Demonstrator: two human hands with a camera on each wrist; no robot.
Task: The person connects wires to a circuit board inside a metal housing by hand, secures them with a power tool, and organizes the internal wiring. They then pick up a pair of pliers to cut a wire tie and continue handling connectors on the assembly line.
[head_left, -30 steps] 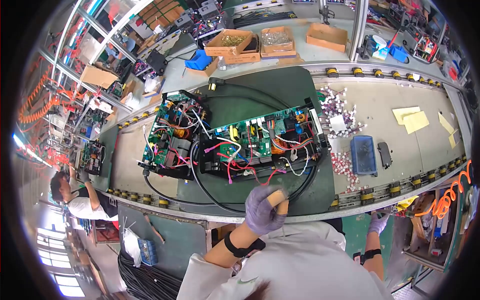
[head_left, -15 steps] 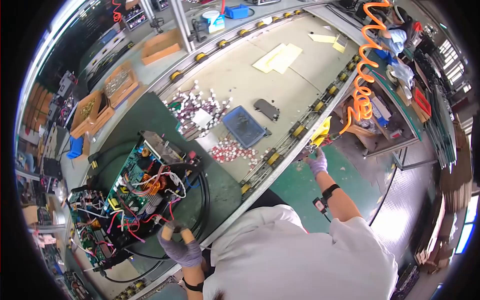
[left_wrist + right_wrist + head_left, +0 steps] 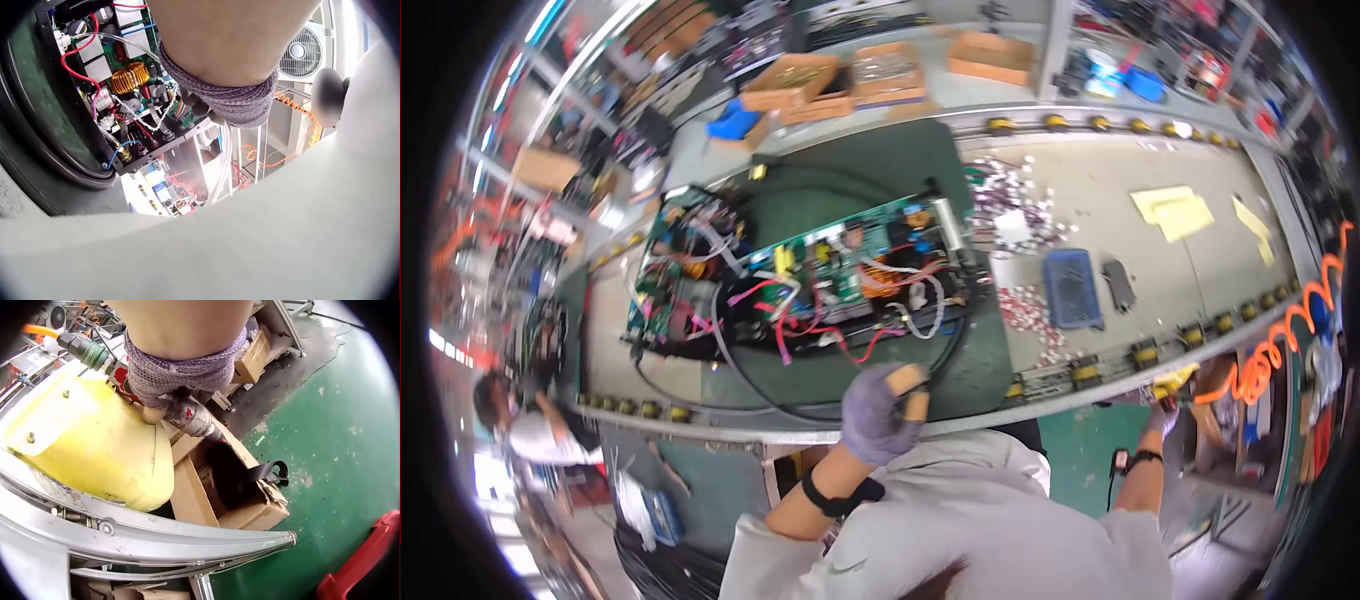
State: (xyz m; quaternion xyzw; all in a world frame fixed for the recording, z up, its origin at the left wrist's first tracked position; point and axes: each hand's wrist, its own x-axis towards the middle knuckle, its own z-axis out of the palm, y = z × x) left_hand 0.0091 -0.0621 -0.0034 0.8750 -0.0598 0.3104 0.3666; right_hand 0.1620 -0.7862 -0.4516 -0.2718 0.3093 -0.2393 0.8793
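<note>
My left hand (image 3: pixel 883 415), in a purple glove with bare fingertips, is bent over the bench's front edge, below the open unit (image 3: pixel 830 275) with circuit boards and coloured wires. In the left wrist view only the glove's cuff (image 3: pixel 222 100) shows clearly; whether the fingertips hold anything cannot be made out. Low at the right, my right hand (image 3: pixel 1162 418) is beside a yellow holder (image 3: pixel 106 444). In the right wrist view this gloved hand (image 3: pixel 181 375) grips an air tool (image 3: pixel 192 419), whose tip points over an open cardboard box (image 3: pixel 194 494).
A second open unit (image 3: pixel 690 270) stands at the left, joined by black cables. White and red connectors (image 3: pixel 1030 312) lie loose near a blue tray (image 3: pixel 1072 290). An orange coiled hose (image 3: pixel 1250 370) hangs at the right. Another person (image 3: pixel 540 435) is at the far left.
The head view has swung back towards the left, bringing both units to the middle. My left hand stays close to the near unit, and my right hand remains low by the yellow holder.
</note>
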